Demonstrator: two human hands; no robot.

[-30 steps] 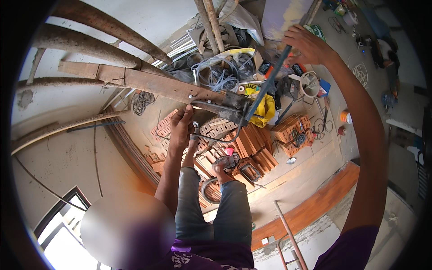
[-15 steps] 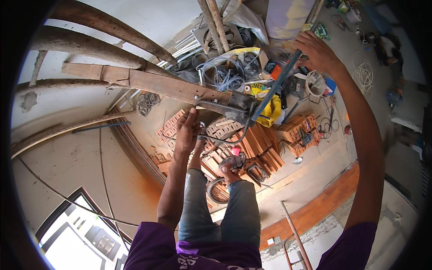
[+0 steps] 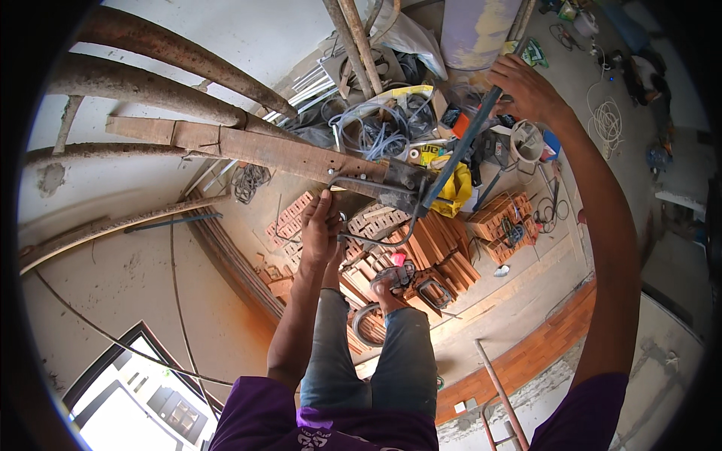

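My left hand (image 3: pixel 321 224) is closed, its fingers pinching a thin dark steel rod (image 3: pixel 380 242) bent into an angular loop. The rod's far side runs to a dark metal bending block (image 3: pixel 402 180) bolted at the end of a wooden plank (image 3: pixel 256 149). My right hand (image 3: pixel 523 86), arm stretched out to the upper right, is wrapped round the upper part of a long blue-grey metal bar (image 3: pixel 468 139). The bar slants down to the block, and its lower end sits beside the rod there. The exact contact at the block is too small to make out.
Below my feet lie stacked orange hollow bricks (image 3: pixel 500 225) and reddish clay pieces (image 3: pixel 444 252). Rusty poles (image 3: pixel 162 86) cross the upper left. Beyond the plank are coiled clear hose (image 3: pixel 376 124), a yellow bag (image 3: pixel 453 188) and a bucket (image 3: pixel 528 140).
The view has shifted slightly. Both hands keep their grips, and the bar and bent rod hold nearly the same position at the block.
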